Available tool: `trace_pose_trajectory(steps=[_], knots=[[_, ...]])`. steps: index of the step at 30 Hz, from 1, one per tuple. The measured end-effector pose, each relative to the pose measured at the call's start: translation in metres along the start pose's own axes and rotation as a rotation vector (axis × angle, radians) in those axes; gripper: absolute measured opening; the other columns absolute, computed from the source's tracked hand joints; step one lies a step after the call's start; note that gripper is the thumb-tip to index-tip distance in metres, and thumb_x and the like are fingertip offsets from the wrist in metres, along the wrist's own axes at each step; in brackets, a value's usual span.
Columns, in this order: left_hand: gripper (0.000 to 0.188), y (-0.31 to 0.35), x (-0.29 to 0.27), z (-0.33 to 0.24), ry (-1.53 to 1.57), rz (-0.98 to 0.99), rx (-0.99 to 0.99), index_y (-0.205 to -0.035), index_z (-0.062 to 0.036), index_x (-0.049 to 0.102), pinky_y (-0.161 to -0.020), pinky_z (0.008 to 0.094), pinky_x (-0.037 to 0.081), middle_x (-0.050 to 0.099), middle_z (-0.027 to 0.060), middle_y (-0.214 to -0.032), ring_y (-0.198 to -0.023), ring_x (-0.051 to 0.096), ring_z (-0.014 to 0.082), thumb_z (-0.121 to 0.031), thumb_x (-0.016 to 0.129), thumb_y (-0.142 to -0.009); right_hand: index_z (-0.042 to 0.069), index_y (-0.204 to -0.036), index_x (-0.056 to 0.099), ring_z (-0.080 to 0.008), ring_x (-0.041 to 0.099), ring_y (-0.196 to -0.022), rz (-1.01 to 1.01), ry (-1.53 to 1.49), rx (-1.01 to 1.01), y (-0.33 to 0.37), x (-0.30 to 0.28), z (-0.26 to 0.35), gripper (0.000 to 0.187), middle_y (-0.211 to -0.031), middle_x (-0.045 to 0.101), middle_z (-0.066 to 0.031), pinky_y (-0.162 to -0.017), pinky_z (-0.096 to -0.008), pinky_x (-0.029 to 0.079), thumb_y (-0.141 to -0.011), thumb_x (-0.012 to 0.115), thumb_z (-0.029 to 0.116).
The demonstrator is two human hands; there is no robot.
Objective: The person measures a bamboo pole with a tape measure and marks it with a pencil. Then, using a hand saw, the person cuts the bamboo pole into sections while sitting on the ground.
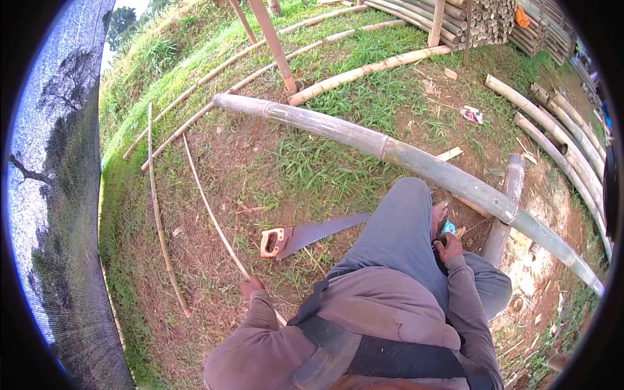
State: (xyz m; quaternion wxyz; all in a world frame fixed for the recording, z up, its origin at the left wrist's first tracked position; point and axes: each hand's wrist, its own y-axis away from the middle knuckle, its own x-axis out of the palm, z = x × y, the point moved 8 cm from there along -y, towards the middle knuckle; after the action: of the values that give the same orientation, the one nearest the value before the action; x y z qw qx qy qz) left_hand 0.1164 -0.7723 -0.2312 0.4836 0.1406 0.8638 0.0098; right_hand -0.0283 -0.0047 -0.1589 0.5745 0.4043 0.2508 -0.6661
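Observation:
My left hand [251,286] is closed around a long thin stick [211,207], pale and slightly bowed, which runs forward over the ground and back under my left arm. By my bent knee, my right hand [448,248] is closed, with something dark at its fingers that I cannot make out. A small turquoise object [448,227] shows just beyond it, near my bare foot. A handsaw [312,235] with an orange-edged wooden handle lies on the ground between my left hand and my leg. Past my knees, a thick bamboo pole [364,142] stretches diagonally, crossing over a shorter log [504,211].
Another thin pole [158,221] lies at the left, near dark netting [58,214]. Several bamboo poles [556,130] rest at the right. Stacked bamboo [497,26] stands at the back, and a leaning post [274,49] rises ahead. Wood chips litter the right-hand ground.

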Motion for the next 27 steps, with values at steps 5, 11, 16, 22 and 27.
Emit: trace_pose_trajectory(steps=[5, 11, 16, 22, 27], knots=[[0.061, -0.029, -0.065, -0.008, 0.156, -0.151, 0.005, -0.094, 0.0015, 0.064, -0.085, 0.0536, 0.051, 0.071, 0.0263, -0.094, -0.087, 0.068, 0.0446, -0.057, 0.078, -0.082, 0.005, -0.111, 0.072, -0.0374, 0.070, -0.110, 0.047, -0.008, 0.070, -0.004, 0.003, 0.011, 0.037, -0.112, 0.075, -0.0188, -0.098, -0.0452, 0.054, -0.087, 0.080, 0.033], [0.066, -0.027, -0.074, -0.031, 0.153, -0.074, 0.095, -0.087, 0.0017, 0.061, -0.079, 0.0552, 0.049, 0.069, 0.0263, -0.088, -0.081, 0.065, 0.0439, -0.063, 0.071, -0.089, 0.006, -0.110, 0.074, -0.0358, 0.072, -0.107, 0.007, -0.042, 0.076, -0.005, -0.002, 0.000, 0.037, -0.110, 0.076, -0.0188, -0.097, -0.0437, 0.056, -0.087, 0.079, 0.035], [0.057, -0.006, -0.090, -0.019, 0.173, -0.150, 0.304, -0.086, -0.0012, 0.059, -0.072, 0.0480, 0.047, 0.062, 0.0171, -0.079, -0.072, 0.057, 0.0316, -0.056, 0.065, -0.098, 0.006, -0.113, 0.072, -0.0361, 0.071, -0.110, 0.117, 0.000, 0.054, -0.009, 0.018, 0.007, 0.039, -0.113, 0.075, -0.0183, -0.097, -0.0444, 0.055, -0.089, 0.078, 0.036], [0.043, 0.026, -0.124, -0.141, 0.513, -0.126, 0.532, -0.086, -0.0012, 0.057, -0.067, 0.0386, 0.044, 0.055, 0.0085, -0.076, -0.071, 0.049, 0.0188, -0.039, 0.060, -0.107, 0.007, -0.116, 0.070, -0.0358, 0.071, -0.112, 0.116, 0.028, 0.063, -0.005, 0.012, 0.004, 0.042, -0.117, 0.075, -0.0178, -0.098, -0.0448, 0.054, -0.089, 0.077, 0.039], [0.040, 0.017, -0.164, -0.219, 0.693, -0.076, 0.690, -0.084, -0.0031, 0.056, -0.064, 0.0328, 0.038, 0.050, 0.0009, -0.077, -0.072, 0.042, 0.0120, -0.035, 0.059, -0.108, 0.008, -0.118, 0.070, -0.0353, 0.071, -0.113, 0.086, 0.013, 0.052, -0.007, 0.007, 0.006, 0.044, -0.119, 0.074, -0.0179, -0.099, -0.0454, 0.054, -0.090, 0.076, 0.042]])
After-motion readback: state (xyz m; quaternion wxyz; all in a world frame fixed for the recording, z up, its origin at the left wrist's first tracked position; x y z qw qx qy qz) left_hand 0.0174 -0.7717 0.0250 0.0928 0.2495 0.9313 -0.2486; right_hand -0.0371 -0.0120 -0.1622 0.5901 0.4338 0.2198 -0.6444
